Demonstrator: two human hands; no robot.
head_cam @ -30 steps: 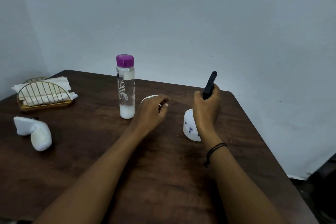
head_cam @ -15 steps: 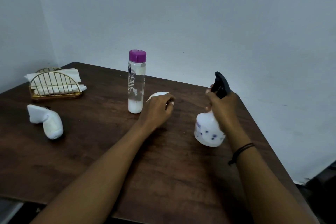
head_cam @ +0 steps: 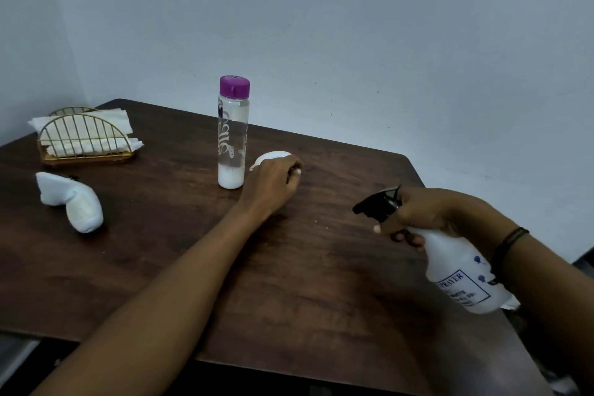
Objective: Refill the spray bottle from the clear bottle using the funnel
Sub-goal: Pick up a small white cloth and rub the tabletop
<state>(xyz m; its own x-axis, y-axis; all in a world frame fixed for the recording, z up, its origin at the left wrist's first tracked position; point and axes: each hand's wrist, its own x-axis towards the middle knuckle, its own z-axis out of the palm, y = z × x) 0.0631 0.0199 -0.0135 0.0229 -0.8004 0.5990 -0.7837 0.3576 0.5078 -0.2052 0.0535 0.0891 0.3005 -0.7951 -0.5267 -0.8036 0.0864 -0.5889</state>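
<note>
A tall clear bottle [head_cam: 233, 135] with a purple cap stands upright at the table's middle back, with a little white liquid at its bottom. Just right of it my left hand [head_cam: 273, 183] rests on a white funnel [head_cam: 271, 157], fingers curled over it; most of the funnel is hidden. My right hand [head_cam: 430, 212] grips the neck of the white spray bottle [head_cam: 459, 276], which has a black trigger head [head_cam: 377, 204] and blue print. The spray bottle is lifted off the table and tilted, nozzle pointing left, over the right side.
A gold wire napkin holder [head_cam: 80, 141] with white napkins stands at the back left of the dark wooden table [head_cam: 289, 283]. A white rolled cloth [head_cam: 72, 202] lies in front of it. The table's right edge runs close under my right forearm.
My right hand has lifted the spray bottle off the table, tipped it over and drawn it nearer and to the right. My left hand has stayed on the funnel.
</note>
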